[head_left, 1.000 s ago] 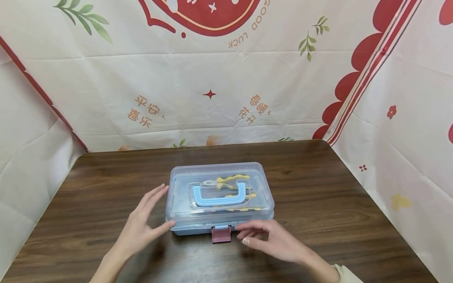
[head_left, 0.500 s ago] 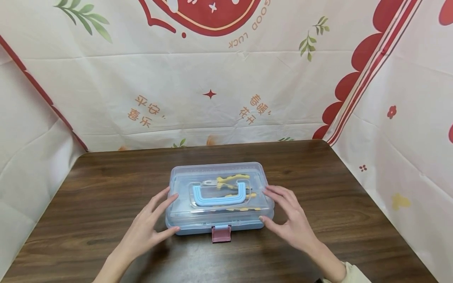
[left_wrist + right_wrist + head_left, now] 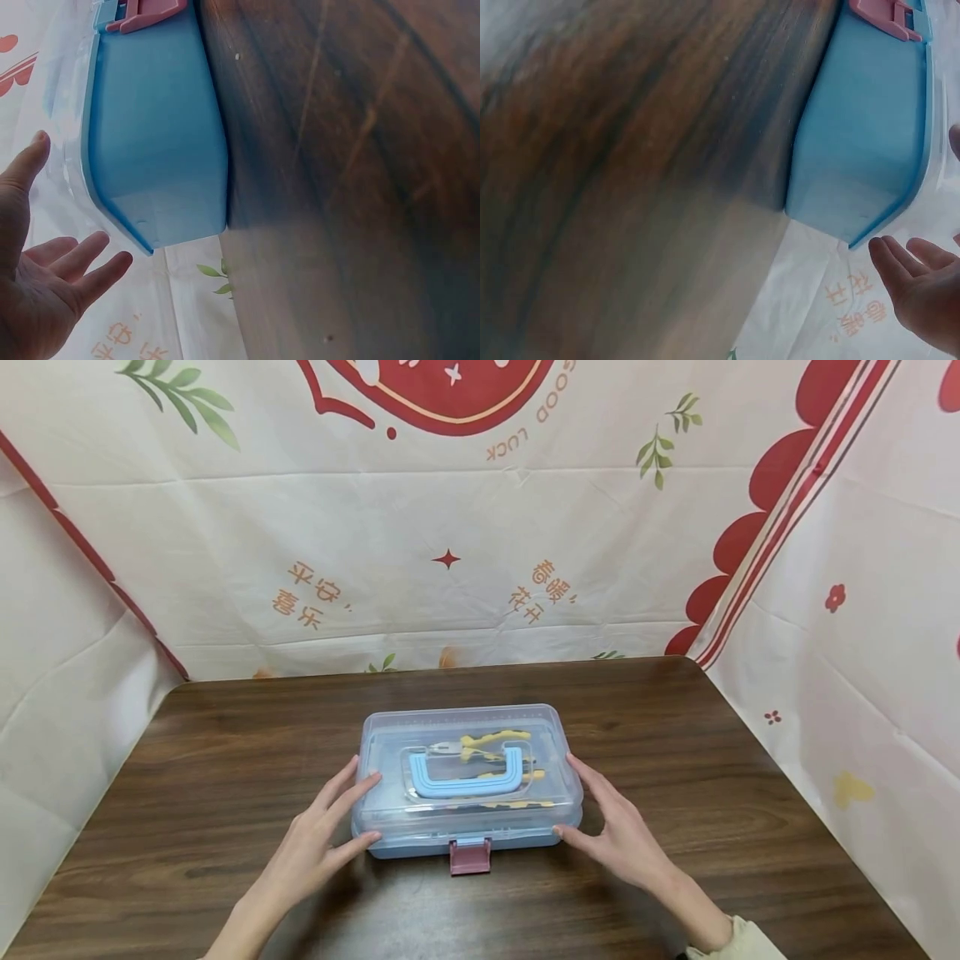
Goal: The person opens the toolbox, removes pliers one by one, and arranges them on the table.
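A plastic storage box stands on the table, with a clear lid (image 3: 386, 781) over a blue base (image 3: 408, 852). Its pink latch (image 3: 470, 858) is flipped down at the front, and a light-blue handle (image 3: 467, 788) lies flat on top. Through the lid show pliers (image 3: 468, 745) and other yellow-and-black pieces, only partly visible. At the box's left side is my left hand (image 3: 309, 843), thumb near the front corner, fingers extended along the lid. My right hand (image 3: 622, 837) mirrors it at the right side. In the wrist views both hands' fingers are fairly straight around the lid edge.
The dark wooden table (image 3: 225, 760) extends around the box on all sides. A white printed cloth (image 3: 450, 510) hangs behind the table, with more cloth at left and right.
My right hand has left the latch and moved to the box's right side. The left hand has moved slightly right, closer against the lid. The box has stayed in place.
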Demonstrator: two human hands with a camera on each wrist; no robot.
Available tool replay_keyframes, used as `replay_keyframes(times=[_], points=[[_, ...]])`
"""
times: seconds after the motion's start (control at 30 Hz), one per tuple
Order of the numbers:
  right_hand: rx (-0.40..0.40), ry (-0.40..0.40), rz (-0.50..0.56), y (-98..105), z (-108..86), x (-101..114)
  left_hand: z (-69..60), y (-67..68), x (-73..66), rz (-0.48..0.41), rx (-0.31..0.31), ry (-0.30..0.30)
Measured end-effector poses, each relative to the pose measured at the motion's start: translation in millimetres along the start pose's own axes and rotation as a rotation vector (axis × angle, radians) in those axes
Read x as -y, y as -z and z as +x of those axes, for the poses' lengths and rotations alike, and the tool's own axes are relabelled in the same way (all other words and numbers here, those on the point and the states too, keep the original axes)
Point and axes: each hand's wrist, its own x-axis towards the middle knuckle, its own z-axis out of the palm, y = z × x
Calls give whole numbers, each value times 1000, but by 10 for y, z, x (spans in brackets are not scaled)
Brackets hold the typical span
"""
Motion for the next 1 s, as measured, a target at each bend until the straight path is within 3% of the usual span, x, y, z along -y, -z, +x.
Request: replay_keyframes(times=[0.33,0.73,1.0], points=[[-68,-3,23,-24,-7,-4,0,-12,-12,-11,-25,20],[-138,49,64,54,130,92,119,58,-57,-30,-121,90],[-64,29,20,140,174,92,222,98,-59,-52,-163,98]])
